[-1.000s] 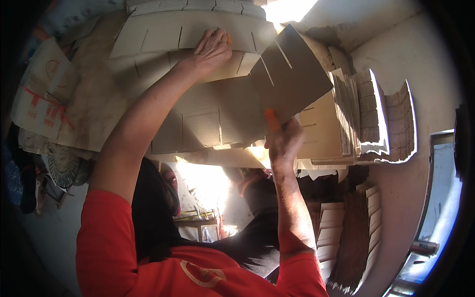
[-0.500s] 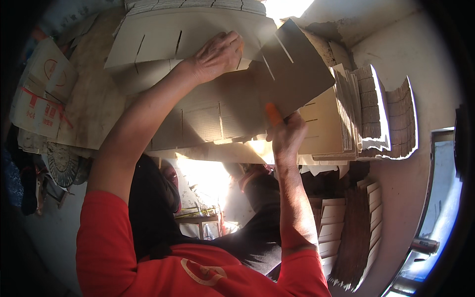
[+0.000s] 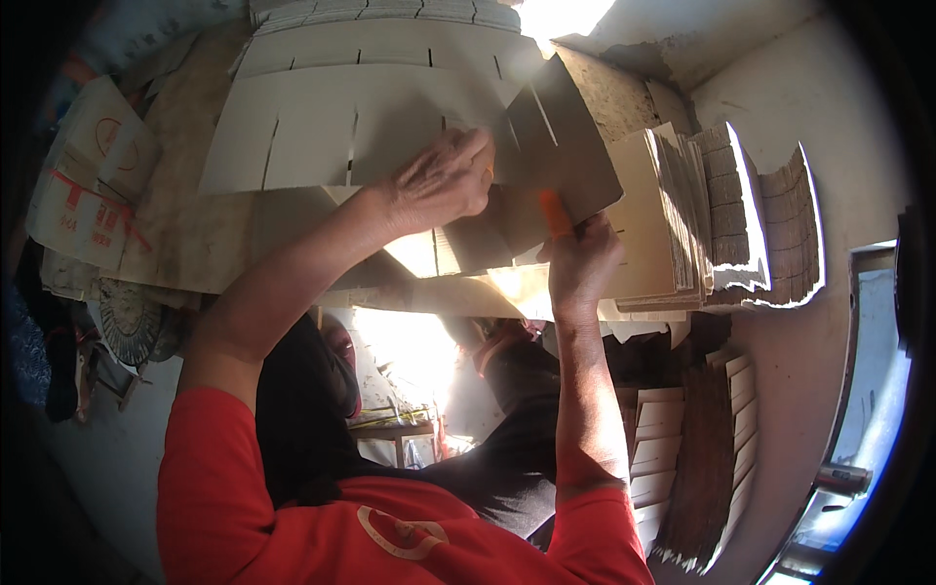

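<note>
A long, pale cardboard sheet with slots (image 3: 302,127) lies across the bench in front of me. My left hand (image 3: 444,185) is closed at its near edge, the fingers curled and their tips hidden. At the right a darker, shaded slotted cardboard panel (image 3: 570,141) stands tilted up. My right hand (image 3: 585,258) pinches this panel's lower corner, and an orange finger cover (image 3: 554,213) shows on one of its fingers. Whether the panel and the long sheet are one piece I cannot tell. Another slotted sheet (image 3: 390,44) shows behind the long one.
Stacks of slotted cardboard (image 3: 731,205) stand on the right of the bench, with more bundles (image 3: 692,468) below. A printed carton piece (image 3: 93,185) lies at the far left. More cardboard (image 3: 380,10) is piled at the back. Strong sunlight falls between my legs.
The long sheet's near edge and my left hand have come toward me, uncovering the slotted sheet behind. My right hand has shifted slightly right and nearer, with the dark panel lower.
</note>
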Demonstrator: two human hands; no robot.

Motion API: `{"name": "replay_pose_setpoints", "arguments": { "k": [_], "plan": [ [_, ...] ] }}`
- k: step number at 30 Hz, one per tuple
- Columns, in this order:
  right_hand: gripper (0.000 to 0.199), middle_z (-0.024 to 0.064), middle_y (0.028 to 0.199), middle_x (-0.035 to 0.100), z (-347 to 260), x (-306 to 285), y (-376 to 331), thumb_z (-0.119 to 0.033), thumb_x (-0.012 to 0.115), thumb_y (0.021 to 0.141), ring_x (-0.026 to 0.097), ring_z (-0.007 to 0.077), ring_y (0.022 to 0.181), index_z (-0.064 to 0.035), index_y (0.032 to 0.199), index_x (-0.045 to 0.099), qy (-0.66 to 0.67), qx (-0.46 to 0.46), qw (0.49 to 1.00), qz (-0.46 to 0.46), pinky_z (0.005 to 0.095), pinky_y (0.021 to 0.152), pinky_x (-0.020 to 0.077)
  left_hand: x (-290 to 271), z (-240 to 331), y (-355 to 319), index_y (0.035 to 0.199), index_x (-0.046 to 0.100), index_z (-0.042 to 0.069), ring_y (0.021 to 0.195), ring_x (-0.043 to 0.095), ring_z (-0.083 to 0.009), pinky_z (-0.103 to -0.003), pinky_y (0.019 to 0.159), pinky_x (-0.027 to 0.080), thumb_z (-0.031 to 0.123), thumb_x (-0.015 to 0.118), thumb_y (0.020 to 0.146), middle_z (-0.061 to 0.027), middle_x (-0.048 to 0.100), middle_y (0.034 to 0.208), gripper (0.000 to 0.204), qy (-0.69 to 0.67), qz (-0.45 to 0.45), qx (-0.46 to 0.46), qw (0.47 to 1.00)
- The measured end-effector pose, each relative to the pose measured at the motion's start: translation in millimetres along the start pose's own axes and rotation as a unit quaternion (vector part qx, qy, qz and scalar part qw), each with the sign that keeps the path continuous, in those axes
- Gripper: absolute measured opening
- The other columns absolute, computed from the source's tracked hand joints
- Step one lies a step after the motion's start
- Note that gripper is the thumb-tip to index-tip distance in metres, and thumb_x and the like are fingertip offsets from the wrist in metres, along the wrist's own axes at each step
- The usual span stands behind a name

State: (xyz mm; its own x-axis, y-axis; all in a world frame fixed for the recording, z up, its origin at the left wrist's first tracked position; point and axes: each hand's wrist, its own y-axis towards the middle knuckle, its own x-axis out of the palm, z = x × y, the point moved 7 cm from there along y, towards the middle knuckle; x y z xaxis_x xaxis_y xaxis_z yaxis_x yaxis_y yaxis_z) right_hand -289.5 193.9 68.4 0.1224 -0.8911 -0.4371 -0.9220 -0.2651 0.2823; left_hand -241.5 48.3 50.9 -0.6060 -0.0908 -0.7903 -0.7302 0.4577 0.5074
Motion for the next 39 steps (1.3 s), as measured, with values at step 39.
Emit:
{"name": "replay_pose_setpoints", "arguments": {
  "k": [39],
  "plan": [
    [0.018,0.0096,0.071,0.067,14,8,-6,-0.01,0.066,0.088,0.055,0.009,0.054,0.0016,0.1,0.062,0.015,0.053,0.998,-0.004,0.0259,0.05,0.0453,13,-96,23,0.1,0.059,-0.003,0.086,0.053,-0.0231,-0.032,0.071,0.051,0.0,0.062,0.069,-0.0097,0.056,0.096,0.031,-0.008,0.155,-0.077,0.985]
  ]
}}
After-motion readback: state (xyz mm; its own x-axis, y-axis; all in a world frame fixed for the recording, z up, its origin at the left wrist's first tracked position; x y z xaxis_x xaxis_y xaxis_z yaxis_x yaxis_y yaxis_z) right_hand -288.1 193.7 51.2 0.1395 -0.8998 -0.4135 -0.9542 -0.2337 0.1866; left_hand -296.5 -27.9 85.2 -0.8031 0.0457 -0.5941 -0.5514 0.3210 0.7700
